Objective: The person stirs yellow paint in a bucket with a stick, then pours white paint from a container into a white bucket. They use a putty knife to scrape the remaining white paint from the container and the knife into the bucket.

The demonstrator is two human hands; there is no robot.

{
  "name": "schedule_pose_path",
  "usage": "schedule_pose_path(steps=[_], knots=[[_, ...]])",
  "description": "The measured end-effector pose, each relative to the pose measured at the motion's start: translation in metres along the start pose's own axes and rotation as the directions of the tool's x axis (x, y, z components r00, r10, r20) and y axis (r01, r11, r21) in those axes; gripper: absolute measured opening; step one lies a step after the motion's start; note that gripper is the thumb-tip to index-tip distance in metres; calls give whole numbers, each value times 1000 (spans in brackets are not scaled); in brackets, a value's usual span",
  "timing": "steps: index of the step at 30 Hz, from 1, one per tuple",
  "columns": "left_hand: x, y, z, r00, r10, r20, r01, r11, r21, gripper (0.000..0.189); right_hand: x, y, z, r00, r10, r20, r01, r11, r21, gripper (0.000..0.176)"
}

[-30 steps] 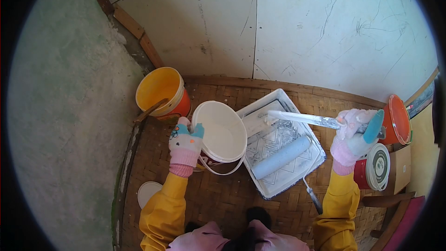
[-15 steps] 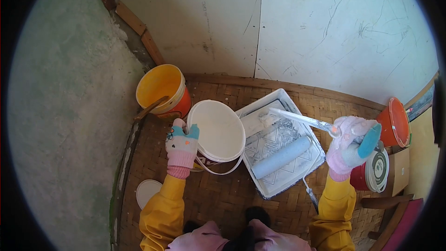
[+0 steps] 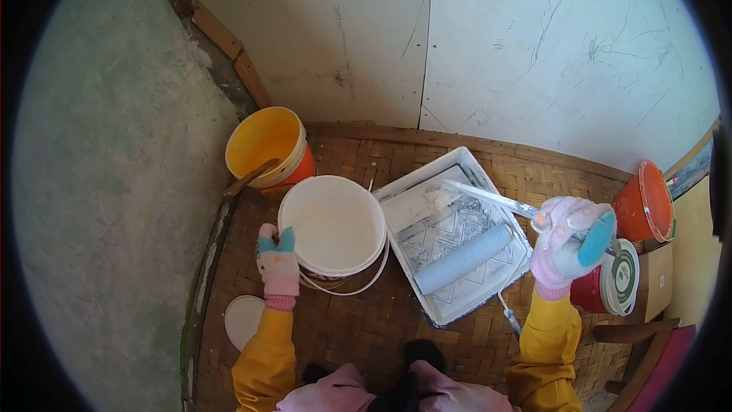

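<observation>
My left hand (image 3: 277, 263), in a pink and white knit glove with teal fingertips, is closed at the left side of a white bucket (image 3: 332, 223). The bucket holds white paint, and its wire handle hangs down at the front. My right hand (image 3: 570, 243), in a matching glove, is wrapped round a long flat stick (image 3: 488, 197) coated in white paint. The stick's far end is over the upper part of a white paint tray (image 3: 457, 313). Across the tray's ridged slope lies a pale blue paint roller (image 3: 463, 259). The fingertips of my left hand are partly hidden.
An orange bucket (image 3: 268, 145) with a yellow inside and a wooden stick (image 3: 250, 178) stands at the back left. A round white lid (image 3: 245, 322) lies front left. At right are a red bucket (image 3: 644, 202), a lidded tub (image 3: 619, 278) and a chair (image 3: 640, 358).
The white bucket has shifted left and slightly nearer, away from the tray, along with my left hand. My right hand and the stick have moved slightly left and down.
</observation>
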State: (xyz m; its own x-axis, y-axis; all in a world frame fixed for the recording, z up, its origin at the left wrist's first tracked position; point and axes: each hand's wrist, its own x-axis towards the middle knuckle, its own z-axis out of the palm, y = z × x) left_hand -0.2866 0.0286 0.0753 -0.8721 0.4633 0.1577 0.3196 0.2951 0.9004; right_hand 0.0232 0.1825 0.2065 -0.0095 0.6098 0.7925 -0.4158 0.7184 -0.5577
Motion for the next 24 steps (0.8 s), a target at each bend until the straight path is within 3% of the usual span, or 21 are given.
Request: schedule_pose_path(steps=[7, 9, 12, 16, 18, 21, 24], knots=[[-23, -44, -13, 990, -65, -126, 30, 964, -266, 22, -8, 12, -4, 998, -28, 62, 21, 994, 109, 33], [-34, -46, -13, 988, -109, -111, 63, 932, -357, 17, -12, 8, 6, 990, 5, -142, -36, 975, -220, 29], [-49, -47, -13, 982, -151, -113, 94, 911, -402, 17, -10, 7, 6, 999, 8, -33, -10, 998, -62, 26], [-48, -56, -11, 980, -125, -152, 60, 925, -375, 23, -9, 6, 20, 998, -55, 0, 55, 995, -79, 27], [-49, -56, -11, 983, -122, -137, 56, 913, -405, 25, -13, 7, 22, 995, -81, -64, 74, 992, -102, 30], [-48, -64, -11, 986, -107, -130, 45, 911, -411, 27, -15, 11, 20, 997, -63, -35, 63, 998, -7, 31], [-47, -69, -8, 986, -94, -140, 21, 893, -450, 26, -20, 13, 16, 998, -52, -36, 51, 998, -32, 31]])
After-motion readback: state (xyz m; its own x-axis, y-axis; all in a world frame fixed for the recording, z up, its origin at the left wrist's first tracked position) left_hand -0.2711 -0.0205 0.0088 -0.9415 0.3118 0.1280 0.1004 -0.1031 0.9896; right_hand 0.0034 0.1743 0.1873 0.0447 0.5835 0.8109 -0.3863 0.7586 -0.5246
